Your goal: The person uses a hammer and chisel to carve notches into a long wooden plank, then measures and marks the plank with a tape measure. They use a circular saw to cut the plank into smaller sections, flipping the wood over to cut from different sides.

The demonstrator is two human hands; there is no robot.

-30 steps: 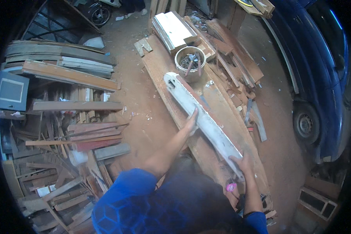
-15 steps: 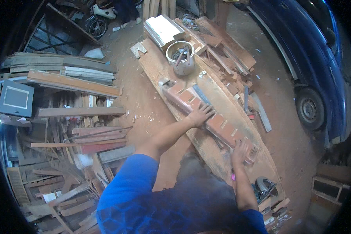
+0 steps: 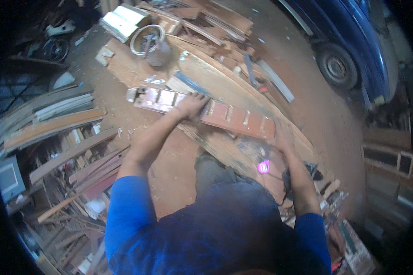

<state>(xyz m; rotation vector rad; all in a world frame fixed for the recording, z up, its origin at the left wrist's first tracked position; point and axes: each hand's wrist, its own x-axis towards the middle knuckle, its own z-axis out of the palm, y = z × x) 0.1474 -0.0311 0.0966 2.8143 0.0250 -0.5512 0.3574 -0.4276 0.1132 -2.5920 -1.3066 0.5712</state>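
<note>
A long reddish wooden piece (image 3: 225, 114) with several pale notches along it lies across a wide plank workbench (image 3: 215, 78). My left hand (image 3: 191, 105) grips it near its middle, fingers curled over the far edge. My right hand (image 3: 280, 137) holds its right end. Both forearms come up from my blue sleeves at the bottom. A flat grey board (image 3: 183, 85) lies just beyond the left hand.
A metal bucket (image 3: 152, 43) with tools stands at the far end of the bench, a white box (image 3: 124, 18) beyond it. Stacked planks (image 3: 55, 123) fill the left. A blue car (image 3: 353, 50) with its wheel stands at the right. A pink spot (image 3: 263, 167) shows near the bench edge.
The long piece, pale side up a second ago, has been turned so its reddish notched side shows, and it now lies more crosswise. Both hands have stayed on it.
</note>
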